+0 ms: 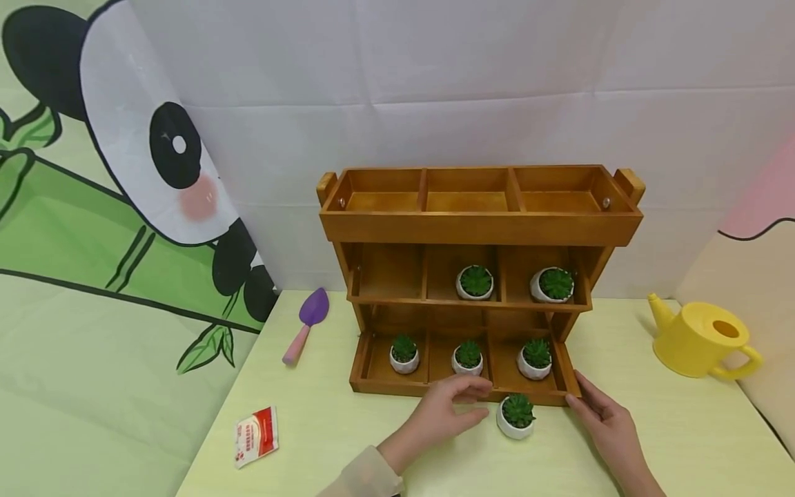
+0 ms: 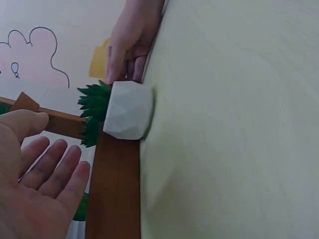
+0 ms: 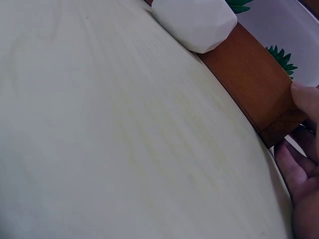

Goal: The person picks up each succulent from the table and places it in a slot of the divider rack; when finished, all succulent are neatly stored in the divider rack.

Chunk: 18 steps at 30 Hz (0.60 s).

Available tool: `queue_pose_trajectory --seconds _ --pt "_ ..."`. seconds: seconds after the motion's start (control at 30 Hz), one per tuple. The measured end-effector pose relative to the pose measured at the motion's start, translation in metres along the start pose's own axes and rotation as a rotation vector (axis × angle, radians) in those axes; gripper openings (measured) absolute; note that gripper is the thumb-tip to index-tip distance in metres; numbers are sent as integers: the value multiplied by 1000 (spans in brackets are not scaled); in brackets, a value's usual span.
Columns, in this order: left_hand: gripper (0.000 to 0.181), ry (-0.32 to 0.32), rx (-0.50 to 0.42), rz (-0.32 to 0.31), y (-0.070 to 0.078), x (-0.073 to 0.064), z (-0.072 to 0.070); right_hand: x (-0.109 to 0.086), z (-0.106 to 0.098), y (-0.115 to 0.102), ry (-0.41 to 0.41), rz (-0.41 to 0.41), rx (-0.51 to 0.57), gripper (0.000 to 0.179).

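Note:
A three-tier wooden shelf (image 1: 481, 228) stands against the back wall cloth. In front of its bottom tier sits a potted succulent (image 1: 515, 417) in a white faceted pot, upright on the table. Just left of that pot hovers my left hand (image 1: 444, 411), fingers apart and holding nothing; the left wrist view shows its palm and loosely bent fingers. My right hand (image 1: 609, 428) grips the front right corner of the bottom tier, thumb at the front and fingers along the side. Three succulents stand in the bottom tier, one per compartment, and two in the middle tier's centre and right compartments.
On the right stands a yellow watering can (image 1: 702, 339). A purple-headed toy trowel (image 1: 307, 324) with a pink handle lies left of the shelf, and a red and white packet (image 1: 257, 436) lies nearer on the left. The table (image 1: 335, 442) is pale yellow.

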State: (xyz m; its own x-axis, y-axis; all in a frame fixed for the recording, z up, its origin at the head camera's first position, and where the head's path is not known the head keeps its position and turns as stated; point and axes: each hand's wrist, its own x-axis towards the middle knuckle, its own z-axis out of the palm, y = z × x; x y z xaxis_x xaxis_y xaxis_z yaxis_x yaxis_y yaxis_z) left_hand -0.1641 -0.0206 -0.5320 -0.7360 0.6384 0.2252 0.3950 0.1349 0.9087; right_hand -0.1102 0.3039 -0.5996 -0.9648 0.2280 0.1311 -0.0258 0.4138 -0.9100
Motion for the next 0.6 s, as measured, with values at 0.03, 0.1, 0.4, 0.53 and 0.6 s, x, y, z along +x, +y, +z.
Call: queue_pose_trajectory --seconds 0.03,0.1,0.4,0.53,0.6 --pt "35 -10 11 -8 -1 -1 2 0 0 0 -1 2 3 57" --pt "34 -29 24 -19 -5 -3 5 0 0 -1 -3 7 6 57" --pt "39 -96 91 -86 -18 -7 17 -1 0 -3 -2 11 2 58" --pt "43 -109 118 -101 -21 -7 21 -1 0 -2 0 1 12 58" --pt "45 -113 133 -110 -21 -7 23 -1 0 -2 2 -1 20 57"
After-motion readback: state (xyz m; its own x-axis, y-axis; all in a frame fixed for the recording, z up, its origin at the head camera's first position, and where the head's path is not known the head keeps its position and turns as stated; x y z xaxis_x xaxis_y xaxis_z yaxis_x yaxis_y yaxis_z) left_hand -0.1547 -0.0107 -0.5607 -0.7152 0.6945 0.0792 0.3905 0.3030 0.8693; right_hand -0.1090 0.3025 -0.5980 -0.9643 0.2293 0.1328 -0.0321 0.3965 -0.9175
